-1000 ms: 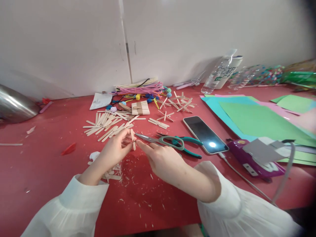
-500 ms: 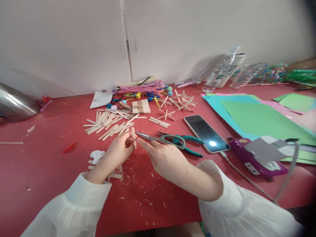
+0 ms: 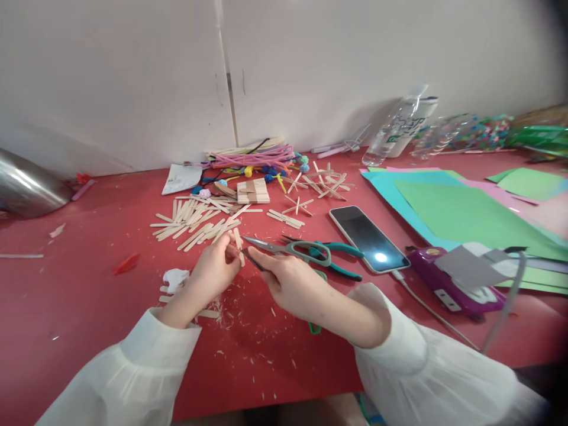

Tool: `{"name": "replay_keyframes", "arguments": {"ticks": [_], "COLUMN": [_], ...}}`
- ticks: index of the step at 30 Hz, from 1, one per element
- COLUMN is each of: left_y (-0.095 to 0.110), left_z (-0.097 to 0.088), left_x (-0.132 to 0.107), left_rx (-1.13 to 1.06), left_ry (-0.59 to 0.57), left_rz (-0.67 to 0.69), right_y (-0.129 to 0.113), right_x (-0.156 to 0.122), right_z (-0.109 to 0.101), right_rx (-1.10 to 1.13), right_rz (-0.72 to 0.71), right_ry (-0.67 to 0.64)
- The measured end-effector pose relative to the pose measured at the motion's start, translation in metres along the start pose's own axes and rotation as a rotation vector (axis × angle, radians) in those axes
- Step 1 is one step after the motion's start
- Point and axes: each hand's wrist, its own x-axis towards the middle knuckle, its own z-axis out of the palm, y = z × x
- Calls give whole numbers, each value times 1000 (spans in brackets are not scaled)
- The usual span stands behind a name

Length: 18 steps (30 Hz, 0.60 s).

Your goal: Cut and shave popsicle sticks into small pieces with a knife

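My left hand point(image 3: 217, 263) pinches a short wooden craft stick point(image 3: 238, 238) upright between thumb and fingers. Against the stick's lower part lies the dark blade of a pair of scissors point(image 3: 254, 259), gripped in my right hand point(image 3: 290, 287) with the forefinger stretched along it. Green handle loops show behind and below that hand; most of the tool is hidden by it. Just beyond my right hand, a second pair of scissors point(image 3: 306, 251) with grey-green handles rests over teal-handled pliers point(image 3: 341, 269). Wood shavings point(image 3: 226, 307) are scattered beneath my hands.
Loose craft sticks point(image 3: 190, 222) lie in a pile beyond my left hand, near a banded bundle point(image 3: 252, 191) and stars of crossed sticks point(image 3: 328, 180). Rightward are a phone point(image 3: 368, 236) on a cable, a purple device point(image 3: 457, 284) and coloured paper point(image 3: 452, 207). A steel vessel point(image 3: 31, 186) stands left.
My right hand has tilted and shifted slightly, so the blade and the green handle loops now show. The craft stick leans a little more to the left in my left hand.
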Motion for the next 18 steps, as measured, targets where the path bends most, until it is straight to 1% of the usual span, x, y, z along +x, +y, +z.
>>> {"name": "replay_keyframes", "arguments": {"ticks": [3,7,10,13,18], "left_y": [-2,-2,-1,0,0], "left_z": [0,1,1,0,1], "left_x": [0,2,3,2,2], "left_rx": [10,21,4,9,20], "left_ry": [16,23,20,13,6], "left_rz": [5,-16,-8,-2,-10], "right_y": [-2,-8,-10,-10,-8], "right_x": [1,-1,-4,-5,-4], "right_z": [2,3,1,-1,-2], "right_rx": [-10,-247,-348,-367,-341], "right_rz": [-9,1,-6,-3,7], "right_ry": [-10,-66,-57,-47,-76]}}
